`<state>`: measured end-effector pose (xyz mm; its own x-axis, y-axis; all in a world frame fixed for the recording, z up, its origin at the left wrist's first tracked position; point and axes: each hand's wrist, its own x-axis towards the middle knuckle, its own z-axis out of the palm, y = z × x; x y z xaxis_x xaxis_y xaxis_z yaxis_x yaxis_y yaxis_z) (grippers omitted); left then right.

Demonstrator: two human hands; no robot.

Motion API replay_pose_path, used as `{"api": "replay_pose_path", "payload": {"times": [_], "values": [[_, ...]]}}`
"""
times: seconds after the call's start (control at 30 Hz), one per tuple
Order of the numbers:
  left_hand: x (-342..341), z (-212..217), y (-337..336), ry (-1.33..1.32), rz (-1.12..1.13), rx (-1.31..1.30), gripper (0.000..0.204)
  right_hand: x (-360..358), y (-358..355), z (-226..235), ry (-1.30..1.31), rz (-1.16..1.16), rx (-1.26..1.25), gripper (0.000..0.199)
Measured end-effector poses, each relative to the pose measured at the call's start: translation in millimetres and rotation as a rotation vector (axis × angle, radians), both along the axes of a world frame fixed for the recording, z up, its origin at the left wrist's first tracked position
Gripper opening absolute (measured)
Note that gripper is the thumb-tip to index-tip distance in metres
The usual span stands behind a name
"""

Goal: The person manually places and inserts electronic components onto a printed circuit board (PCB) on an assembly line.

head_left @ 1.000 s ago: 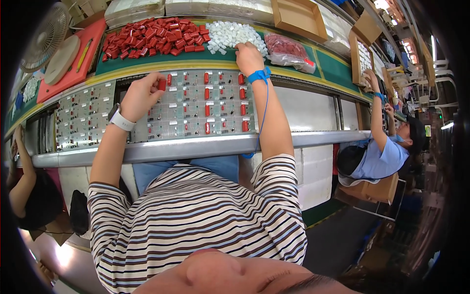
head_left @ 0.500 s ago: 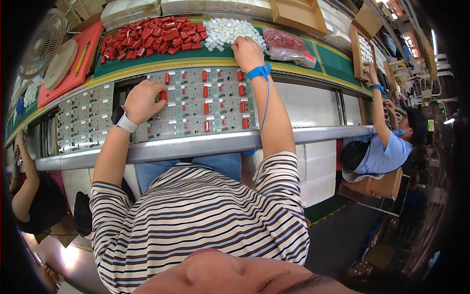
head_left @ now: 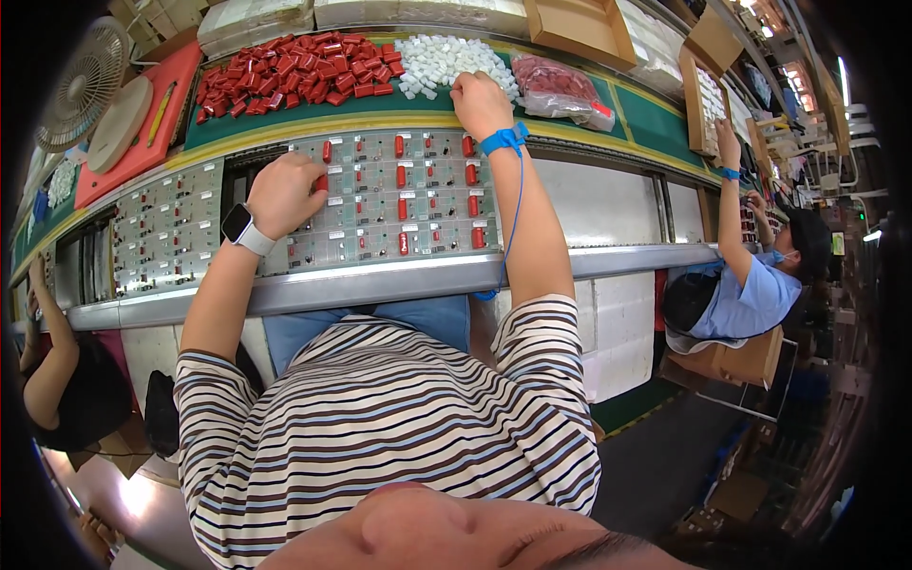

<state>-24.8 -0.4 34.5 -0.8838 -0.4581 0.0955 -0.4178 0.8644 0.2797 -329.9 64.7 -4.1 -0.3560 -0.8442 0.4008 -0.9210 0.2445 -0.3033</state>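
My left hand (head_left: 285,198), with a watch on its wrist, is over the left side of a panel of grey circuit boards (head_left: 366,231). Its thumb and fingers close round a red capacitor (head_left: 321,181) at the board's surface; whether its legs are in the board cannot be seen. More red capacitors (head_left: 401,177) stand in columns across the panel. My right hand (head_left: 482,103), wearing a blue wrist strap with a cord, rests at the near edge of a pile of small white parts (head_left: 446,62). Its fingers are bent together, and their tips are partly hidden.
A heap of loose red capacitors (head_left: 294,74) lies left of the white parts, a bag of reddish parts (head_left: 562,92) to their right. Another board panel (head_left: 163,226) sits further left on the line. A metal rail (head_left: 380,285) runs along the front. A co-worker (head_left: 746,285) sits at right.
My left hand has shifted very slightly, its wrist turning a little, still at the same red capacitor. My right hand stays at the white parts. The co-worker's raised hand has moved slightly.
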Motion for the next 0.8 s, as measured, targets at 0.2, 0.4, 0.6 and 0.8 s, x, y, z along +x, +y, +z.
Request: {"api": "replay_pose_path", "payload": {"times": [0.2,0.4,0.6,0.8], "values": [[-1.0,-0.2,1.4,0.01,0.03,0.002,0.021,0.2,0.6,1.3,-0.009,-0.001,0.01,0.01],[-3.3,-2.5,-0.6,-0.025,-0.033,-0.064,0.02,2.9,1.0,4.0,-0.051,-0.017,0.027,0.009],[-3.9,-4.2,-5.2,-0.031,-0.09,-0.065,0.02,3.3,0.5,2.6,-0.026,0.01,0.001,0.009],[-4.1,-5.0,-7.7,-0.014,-0.143,-0.074,0.02,4.3,-0.5,3.3,-0.028,0.027,0.003,0.009]]}}
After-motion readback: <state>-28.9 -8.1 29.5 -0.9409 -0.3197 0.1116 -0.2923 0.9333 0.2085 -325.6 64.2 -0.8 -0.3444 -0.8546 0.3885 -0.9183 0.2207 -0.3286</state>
